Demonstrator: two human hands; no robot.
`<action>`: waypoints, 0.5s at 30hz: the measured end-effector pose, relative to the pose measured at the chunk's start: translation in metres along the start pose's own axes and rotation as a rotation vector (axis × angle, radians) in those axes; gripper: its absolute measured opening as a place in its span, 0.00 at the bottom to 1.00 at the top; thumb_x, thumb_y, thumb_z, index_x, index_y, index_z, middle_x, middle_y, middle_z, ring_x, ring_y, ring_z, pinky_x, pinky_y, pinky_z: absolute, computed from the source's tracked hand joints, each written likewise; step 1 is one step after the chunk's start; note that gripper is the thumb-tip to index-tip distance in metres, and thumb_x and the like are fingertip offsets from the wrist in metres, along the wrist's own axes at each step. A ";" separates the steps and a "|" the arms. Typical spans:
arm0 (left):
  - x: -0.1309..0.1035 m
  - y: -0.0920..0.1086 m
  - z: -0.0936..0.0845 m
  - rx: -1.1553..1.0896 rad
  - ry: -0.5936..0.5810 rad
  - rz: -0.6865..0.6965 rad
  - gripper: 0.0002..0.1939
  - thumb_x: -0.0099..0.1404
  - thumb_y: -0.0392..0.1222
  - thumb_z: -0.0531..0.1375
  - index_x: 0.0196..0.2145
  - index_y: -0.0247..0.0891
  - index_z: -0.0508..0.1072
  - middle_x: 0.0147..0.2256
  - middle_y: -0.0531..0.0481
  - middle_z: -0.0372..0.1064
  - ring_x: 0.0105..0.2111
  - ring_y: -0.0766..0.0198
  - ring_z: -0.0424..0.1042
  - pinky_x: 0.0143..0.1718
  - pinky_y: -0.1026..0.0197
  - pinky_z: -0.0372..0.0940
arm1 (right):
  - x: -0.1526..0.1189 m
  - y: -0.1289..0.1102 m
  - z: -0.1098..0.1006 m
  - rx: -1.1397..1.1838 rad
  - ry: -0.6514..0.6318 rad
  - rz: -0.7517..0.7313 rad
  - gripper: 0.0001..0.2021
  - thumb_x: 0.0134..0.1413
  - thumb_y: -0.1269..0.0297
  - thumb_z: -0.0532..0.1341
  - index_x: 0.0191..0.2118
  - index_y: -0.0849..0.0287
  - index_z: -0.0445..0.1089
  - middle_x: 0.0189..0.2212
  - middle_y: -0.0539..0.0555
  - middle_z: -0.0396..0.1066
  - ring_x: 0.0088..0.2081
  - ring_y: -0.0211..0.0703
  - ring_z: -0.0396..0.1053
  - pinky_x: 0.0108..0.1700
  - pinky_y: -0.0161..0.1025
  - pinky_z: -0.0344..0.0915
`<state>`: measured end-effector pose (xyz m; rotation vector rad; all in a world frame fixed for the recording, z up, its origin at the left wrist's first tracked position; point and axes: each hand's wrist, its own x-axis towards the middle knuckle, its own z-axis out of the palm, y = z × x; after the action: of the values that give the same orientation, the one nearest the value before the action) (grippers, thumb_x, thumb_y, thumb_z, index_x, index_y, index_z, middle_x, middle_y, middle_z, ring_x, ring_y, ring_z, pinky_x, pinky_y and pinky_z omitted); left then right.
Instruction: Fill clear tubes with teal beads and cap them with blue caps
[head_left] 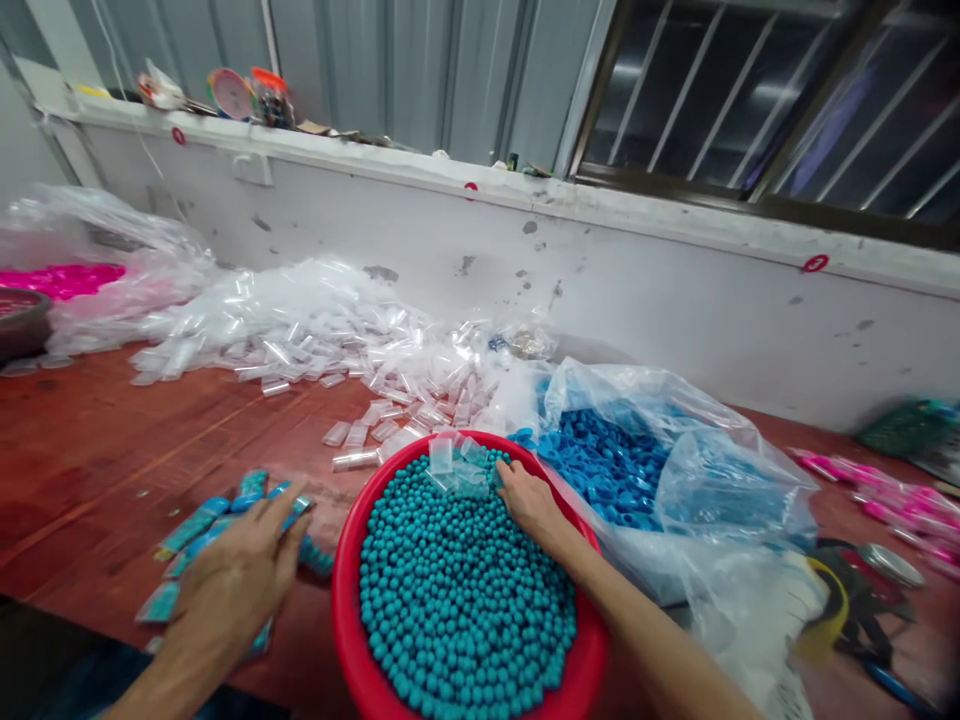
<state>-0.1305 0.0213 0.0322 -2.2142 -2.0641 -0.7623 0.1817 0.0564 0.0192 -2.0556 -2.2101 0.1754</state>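
Note:
A red basin (pixel 346 560) full of turquoise beads (pixel 465 590) stands in front of me. Several clear plastic tubes (pixel 457 465) lie on the beads near the far rim. My right hand (pixel 532 505) reaches over the right side, its bent fingers at the beads beside these tubes; what they pinch is hidden. Left of the basin, my left hand (pixel 244 555), a little blurred, is over a group of filled turquoise tubes (pixel 196 525) with blue caps. A blue-capped tube (pixel 298 513) shows between its fingers and thumb.
A heap of clear empty tubes (pixel 315 320) spreads along the wall. Right of the basin, an open plastic bag (pixel 720 480) holds blue caps (pixel 607 465). Pink tubes (pixel 892 495) lie far right; a bag with bright pink pieces (pixel 64 282) sits far left on the red tabletop (pixel 97 430).

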 end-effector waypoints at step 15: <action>-0.010 0.120 0.078 -0.410 -0.814 0.318 0.10 0.49 0.33 0.53 0.30 0.36 0.70 0.32 0.43 0.71 0.33 0.56 0.69 0.33 0.60 0.59 | -0.083 -0.030 0.000 0.144 -0.168 -0.426 0.18 0.49 0.72 0.55 0.48 0.56 0.58 0.45 0.53 0.64 0.40 0.43 0.67 0.37 0.34 0.64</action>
<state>0.0084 0.0237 -0.0032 -3.4124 -1.7863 -0.2786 0.1580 -0.0288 0.0236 -1.5047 -2.5856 0.4623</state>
